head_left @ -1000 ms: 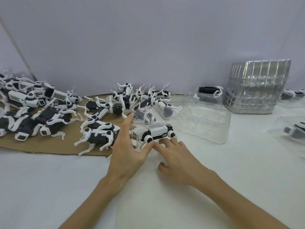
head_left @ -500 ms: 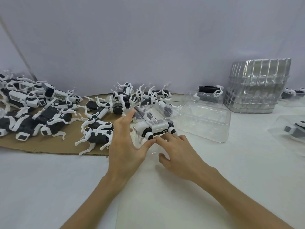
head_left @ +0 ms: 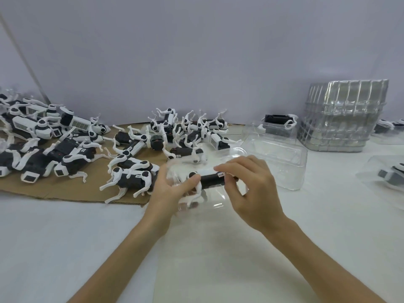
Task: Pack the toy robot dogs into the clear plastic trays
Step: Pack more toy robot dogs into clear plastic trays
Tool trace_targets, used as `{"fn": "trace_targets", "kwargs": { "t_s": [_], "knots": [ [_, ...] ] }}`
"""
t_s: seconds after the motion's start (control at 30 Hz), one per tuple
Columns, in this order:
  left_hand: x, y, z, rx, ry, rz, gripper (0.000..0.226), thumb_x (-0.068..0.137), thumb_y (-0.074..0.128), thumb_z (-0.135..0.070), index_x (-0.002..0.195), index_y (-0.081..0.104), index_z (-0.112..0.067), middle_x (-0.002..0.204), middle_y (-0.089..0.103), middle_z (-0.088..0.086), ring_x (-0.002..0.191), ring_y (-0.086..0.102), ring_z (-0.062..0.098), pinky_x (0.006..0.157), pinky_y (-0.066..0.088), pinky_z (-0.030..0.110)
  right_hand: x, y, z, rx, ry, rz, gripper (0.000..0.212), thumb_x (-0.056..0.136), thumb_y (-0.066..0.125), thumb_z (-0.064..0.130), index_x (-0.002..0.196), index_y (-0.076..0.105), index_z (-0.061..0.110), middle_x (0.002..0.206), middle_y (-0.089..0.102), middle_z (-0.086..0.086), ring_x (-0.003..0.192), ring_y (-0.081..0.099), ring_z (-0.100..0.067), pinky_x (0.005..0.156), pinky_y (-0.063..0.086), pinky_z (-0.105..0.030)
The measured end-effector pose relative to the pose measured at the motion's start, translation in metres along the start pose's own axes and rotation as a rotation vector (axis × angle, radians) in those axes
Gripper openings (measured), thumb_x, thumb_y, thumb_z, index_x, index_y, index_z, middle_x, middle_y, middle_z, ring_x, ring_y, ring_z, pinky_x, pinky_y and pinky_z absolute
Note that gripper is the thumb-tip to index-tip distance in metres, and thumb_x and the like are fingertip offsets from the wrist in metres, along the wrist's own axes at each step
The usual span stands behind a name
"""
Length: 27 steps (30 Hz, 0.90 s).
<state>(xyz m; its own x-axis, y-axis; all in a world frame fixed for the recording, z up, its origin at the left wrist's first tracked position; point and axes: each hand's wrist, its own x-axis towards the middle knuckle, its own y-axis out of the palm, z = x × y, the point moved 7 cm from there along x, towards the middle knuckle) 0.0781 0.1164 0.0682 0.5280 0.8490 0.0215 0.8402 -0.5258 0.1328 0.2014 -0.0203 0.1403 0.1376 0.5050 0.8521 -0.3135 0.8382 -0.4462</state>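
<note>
White table (head_left: 306, 226), matte top. Left side: a flat cardboard sheet (head_left: 65, 186) lies on it and carries a heap of dogs (head_left: 72, 158); past the sheet's right edge, a few stray dogs (head_left: 185, 152) lie on the bare top. Right of centre: an open tray (head_left: 275, 158), empty, with a second tray (head_left: 277, 127) holding a dog just behind it. Further right, a stack of trays (head_left: 343, 119) stands near the wall, plus a near tray (head_left: 384, 171) and a far tray (head_left: 391, 125) at the right edge, each with a dog inside.
</note>
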Motion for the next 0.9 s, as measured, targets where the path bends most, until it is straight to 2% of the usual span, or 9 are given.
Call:
{"fn": "trace_targets", "kwargs": {
  "t_s": [0.07,0.13,0.2,0.27,0.33,0.57,0.67,0.77,0.9],
  "knots": [
    [-0.003,0.005,0.008,0.036,-0.097,0.025,0.071,0.073,0.082,-0.04,0.134,0.045,-0.043,0.102,0.063,0.0,0.076,0.068,0.013,0.068,0.058,0.034,0.002,0.005,-0.002,0.016,0.042,0.118,0.03,0.086,0.059,0.007,0.109,0.073,0.02,0.105,0.068,0.009,0.093,0.058,-0.007,0.082,0.046,-0.034],
    [-0.001,0.004,0.01,0.091,-0.076,-0.004,0.056,0.084,0.075,-0.039,0.131,0.044,-0.044,0.1,0.065,-0.009,0.084,0.069,0.008,0.072,0.056,0.028,-0.001,0.016,-0.009,0.023,0.103,0.306,0.033,0.09,0.055,0.014,0.116,0.071,0.027,0.114,0.067,0.015,0.095,0.054,0.001,0.086,0.046,-0.032],
    [0.003,-0.002,0.008,0.139,-0.034,-0.045,0.049,0.091,0.066,-0.042,0.135,0.046,-0.044,0.116,0.066,-0.011,0.112,0.062,0.011,0.092,0.051,0.032,-0.008,0.029,-0.017,-0.039,0.155,0.504,0.031,0.097,0.052,0.021,0.12,0.069,0.033,0.125,0.062,0.018,0.108,0.052,0.001,0.095,0.04,-0.032],
    [0.007,-0.009,0.004,0.202,0.009,-0.095,0.054,0.097,0.059,-0.041,0.147,0.039,-0.038,0.145,0.05,-0.011,0.137,0.043,0.011,0.112,0.034,0.033,-0.014,0.038,-0.023,-0.113,0.169,0.621,0.031,0.101,0.046,0.029,0.124,0.065,0.037,0.131,0.058,0.021,0.119,0.048,-0.003,0.097,0.032,-0.029],
    [0.008,-0.013,-0.002,0.322,0.081,-0.142,0.054,0.1,0.056,-0.035,0.15,0.038,-0.029,0.154,0.038,-0.012,0.143,0.032,0.007,0.115,0.027,0.03,-0.017,0.042,-0.025,-0.146,0.182,0.666,0.03,0.103,0.041,0.035,0.121,0.065,0.038,0.126,0.058,0.024,0.118,0.047,-0.003,0.095,0.028,-0.027],
    [0.0,-0.001,-0.007,0.547,0.229,-0.028,0.019,0.094,0.065,-0.022,0.112,0.064,-0.031,0.122,0.057,-0.015,0.113,0.058,0.003,0.083,0.044,0.013,-0.011,0.03,-0.02,-0.247,0.232,0.589,0.034,0.1,0.045,0.036,0.132,0.055,0.037,0.12,0.06,0.017,0.114,0.049,-0.008,0.094,0.027,-0.027],
    [-0.002,0.011,-0.003,0.357,0.178,0.071,0.021,0.102,0.054,-0.026,0.119,0.065,-0.028,0.122,0.064,-0.014,0.109,0.065,0.004,0.081,0.058,0.025,-0.009,0.031,0.006,-0.089,0.2,0.52,0.041,0.097,0.051,0.033,0.138,0.051,0.034,0.137,0.052,0.016,0.122,0.046,-0.004,0.101,0.027,-0.02],
    [-0.002,0.014,0.003,0.143,0.038,0.085,0.026,0.107,0.041,-0.027,0.12,0.063,-0.033,0.118,0.069,-0.012,0.099,0.071,0.006,0.07,0.06,0.028,-0.021,0.048,0.02,-0.13,0.125,0.716,0.054,0.1,0.044,0.034,0.152,0.03,0.031,0.157,0.033,0.013,0.142,0.029,-0.008,0.113,0.025,-0.03],
    [-0.002,0.01,0.002,0.2,0.036,0.019,0.024,0.107,0.037,-0.026,0.117,0.059,-0.03,0.122,0.064,-0.005,0.091,0.074,0.015,0.081,0.059,0.04,-0.029,0.048,-0.005,-0.325,0.125,0.902,0.05,0.103,0.035,0.025,0.153,0.028,0.031,0.164,0.019,0.007,0.151,0.006,-0.009,0.119,0.013,-0.032]
  ]
}}
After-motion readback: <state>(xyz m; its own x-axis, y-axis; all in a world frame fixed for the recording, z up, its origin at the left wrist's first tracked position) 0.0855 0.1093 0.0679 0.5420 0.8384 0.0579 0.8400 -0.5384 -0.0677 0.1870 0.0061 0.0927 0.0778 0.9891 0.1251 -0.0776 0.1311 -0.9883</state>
